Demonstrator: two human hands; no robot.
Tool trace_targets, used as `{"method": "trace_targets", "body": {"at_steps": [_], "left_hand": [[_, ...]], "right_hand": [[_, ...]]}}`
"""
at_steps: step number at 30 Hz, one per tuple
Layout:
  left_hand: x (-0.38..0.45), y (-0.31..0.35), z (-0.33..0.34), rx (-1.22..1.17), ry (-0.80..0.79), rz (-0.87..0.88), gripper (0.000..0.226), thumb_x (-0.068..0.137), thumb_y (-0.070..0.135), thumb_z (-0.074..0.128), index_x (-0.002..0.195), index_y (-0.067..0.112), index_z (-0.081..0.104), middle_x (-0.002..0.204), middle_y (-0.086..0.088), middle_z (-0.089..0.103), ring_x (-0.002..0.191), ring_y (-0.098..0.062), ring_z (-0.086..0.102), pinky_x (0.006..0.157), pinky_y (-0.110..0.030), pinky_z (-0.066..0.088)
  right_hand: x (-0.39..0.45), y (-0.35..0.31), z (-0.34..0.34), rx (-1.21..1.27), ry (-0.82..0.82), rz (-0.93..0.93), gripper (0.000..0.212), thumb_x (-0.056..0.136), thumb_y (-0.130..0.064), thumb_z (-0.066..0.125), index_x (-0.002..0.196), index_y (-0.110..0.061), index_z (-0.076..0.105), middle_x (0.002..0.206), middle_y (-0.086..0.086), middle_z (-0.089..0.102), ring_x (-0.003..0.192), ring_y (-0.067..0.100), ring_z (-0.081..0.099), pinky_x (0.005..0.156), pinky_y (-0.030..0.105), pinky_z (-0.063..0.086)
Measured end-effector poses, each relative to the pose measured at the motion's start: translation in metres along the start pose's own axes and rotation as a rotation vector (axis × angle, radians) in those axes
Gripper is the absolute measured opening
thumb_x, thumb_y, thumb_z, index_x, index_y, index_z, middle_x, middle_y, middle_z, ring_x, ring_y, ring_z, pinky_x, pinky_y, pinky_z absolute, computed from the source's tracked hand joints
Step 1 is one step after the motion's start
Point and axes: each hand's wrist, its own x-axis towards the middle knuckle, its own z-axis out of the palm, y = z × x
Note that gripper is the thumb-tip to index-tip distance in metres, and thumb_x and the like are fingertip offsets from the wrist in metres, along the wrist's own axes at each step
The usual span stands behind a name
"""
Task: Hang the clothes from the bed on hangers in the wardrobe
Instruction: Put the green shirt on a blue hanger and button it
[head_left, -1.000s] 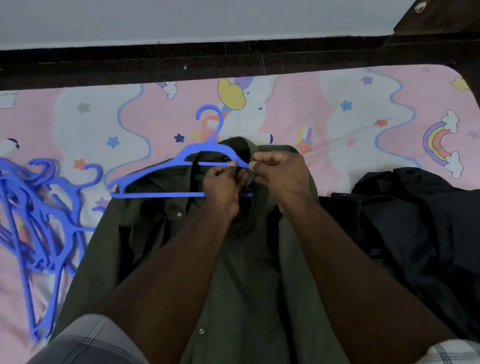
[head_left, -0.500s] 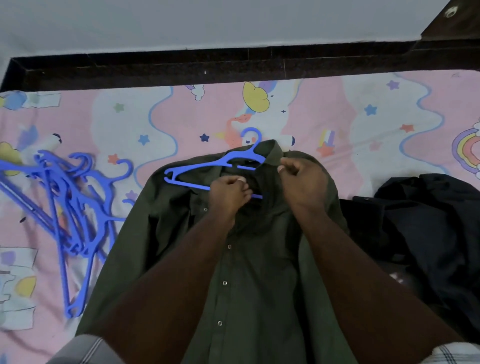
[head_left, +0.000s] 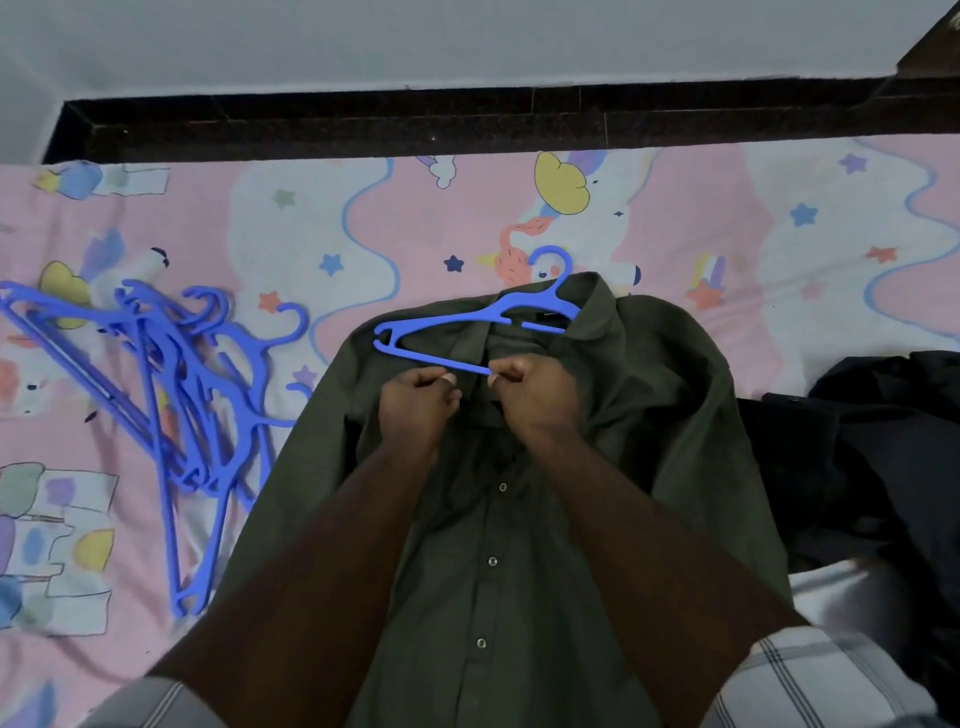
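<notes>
An olive-green button-up shirt lies front-up on the bed, its collar toward the far edge and its button placket running down toward the person. A blue plastic hanger sits at the collar: its hook pokes out past the neckline onto the sheet, its left shoulder arm and bottom bar lie exposed on top of the shirt's left shoulder, and its right end goes out of sight under the collar and fabric on the right.

Both hands meet at the neck opening just below the hanger's bottom bar. The left hand has its fingers curled, thumb and forefinger pinching the edge of the shirt front near the top button. The right hand is likewise curled, its fingers clamped on the opposite edge of the shirt front; whether it also catches the hanger bar is hard to tell, since the knuckles cover that spot. The two hands are just beside each other, nearly touching.

To the left of the shirt a loose pile of blue hangers lies tangled on the pink cartoon-print sheet. To the right, touching the shirt's sleeve, is a heap of dark clothing. Plaid sleeves show at the bottom corners.
</notes>
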Motion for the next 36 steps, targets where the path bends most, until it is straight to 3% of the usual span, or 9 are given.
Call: {"method": "trace_targets", "body": {"at_steps": [4, 10, 20, 22, 24, 28, 31, 34, 36], "left_hand": [[0.017, -0.010, 0.003, 0.307, 0.066, 0.084, 0.015, 0.082, 0.030, 0.075, 0.089, 0.017, 0.072, 0.076, 0.001, 0.074, 0.080, -0.024, 0.072, 0.083, -0.042, 0.059], [0.027, -0.013, 0.002, 0.485, 0.035, 0.097, 0.027, 0.090, 0.029, 0.070, 0.071, 0.009, 0.072, 0.070, -0.008, 0.072, 0.075, -0.030, 0.070, 0.077, -0.041, 0.058], [0.028, 0.014, -0.020, -0.054, 0.125, -0.143, 0.017, 0.098, 0.023, 0.058, 0.093, 0.008, 0.066, 0.066, -0.005, 0.061, 0.051, -0.011, 0.052, 0.045, -0.020, 0.042], [0.030, 0.032, -0.030, -0.137, 0.133, -0.148, 0.030, 0.093, 0.033, 0.064, 0.107, 0.007, 0.068, 0.090, -0.006, 0.070, 0.072, -0.009, 0.060, 0.071, -0.031, 0.060], [0.032, 0.048, -0.039, -0.140, 0.143, -0.157, 0.046, 0.081, 0.044, 0.069, 0.115, 0.013, 0.069, 0.108, -0.013, 0.072, 0.093, -0.026, 0.068, 0.092, -0.044, 0.057], [0.025, 0.080, -0.045, -0.207, 0.199, -0.018, 0.009, 0.087, 0.023, 0.070, 0.086, 0.014, 0.070, 0.093, -0.003, 0.073, 0.085, -0.022, 0.070, 0.077, -0.034, 0.058], [0.014, 0.099, -0.043, -0.285, 0.199, 0.045, 0.017, 0.089, 0.019, 0.069, 0.074, 0.011, 0.066, 0.069, -0.003, 0.065, 0.061, -0.019, 0.059, 0.057, -0.028, 0.050], [-0.004, 0.114, -0.029, -0.331, 0.026, 0.069, 0.015, 0.095, 0.013, 0.062, 0.080, 0.010, 0.065, 0.062, -0.002, 0.062, 0.052, -0.016, 0.056, 0.047, -0.021, 0.047], [-0.020, 0.119, -0.017, -0.311, -0.163, 0.083, 0.007, 0.096, 0.009, 0.061, 0.091, 0.011, 0.065, 0.076, -0.004, 0.072, 0.067, -0.018, 0.071, 0.062, -0.024, 0.057]], "right_hand": [[0.025, -0.013, -0.001, -0.320, -0.084, -0.219, 0.027, 0.095, -0.010, 0.057, 0.115, -0.011, 0.074, 0.117, 0.006, 0.073, 0.111, 0.023, 0.065, 0.101, 0.033, 0.048], [0.045, -0.017, 0.012, -0.604, -0.235, -0.306, 0.021, 0.086, -0.009, 0.057, 0.099, -0.013, 0.074, 0.100, 0.009, 0.072, 0.096, 0.030, 0.065, 0.086, 0.040, 0.054], [0.034, -0.007, -0.015, -0.585, -0.182, -0.364, 0.029, 0.090, -0.011, 0.057, 0.115, -0.016, 0.073, 0.117, 0.007, 0.071, 0.111, 0.029, 0.063, 0.096, 0.038, 0.049], [0.030, -0.004, -0.027, -0.557, -0.157, -0.342, 0.032, 0.093, -0.011, 0.056, 0.120, -0.017, 0.072, 0.124, 0.006, 0.069, 0.116, 0.026, 0.062, 0.101, 0.037, 0.046], [0.025, -0.003, -0.033, -0.557, -0.162, -0.336, 0.032, 0.094, -0.011, 0.056, 0.122, -0.018, 0.071, 0.127, 0.004, 0.068, 0.117, 0.024, 0.061, 0.103, 0.034, 0.044], [0.018, -0.007, -0.037, -0.594, -0.165, -0.340, 0.033, 0.094, -0.011, 0.055, 0.124, -0.019, 0.069, 0.127, 0.004, 0.067, 0.117, 0.024, 0.061, 0.103, 0.034, 0.044], [0.015, -0.010, -0.040, -0.656, -0.158, -0.385, 0.033, 0.092, -0.012, 0.057, 0.120, -0.019, 0.070, 0.121, 0.006, 0.069, 0.112, 0.027, 0.063, 0.098, 0.038, 0.047], [0.007, -0.014, -0.034, -0.752, -0.216, -0.425, 0.026, 0.089, -0.013, 0.056, 0.111, -0.014, 0.071, 0.113, 0.010, 0.069, 0.108, 0.031, 0.063, 0.089, 0.036, 0.049], [0.005, -0.013, -0.027, -0.703, -0.275, -0.399, 0.023, 0.090, -0.012, 0.056, 0.107, -0.009, 0.070, 0.111, 0.013, 0.069, 0.106, 0.033, 0.063, 0.087, 0.035, 0.047]]}}
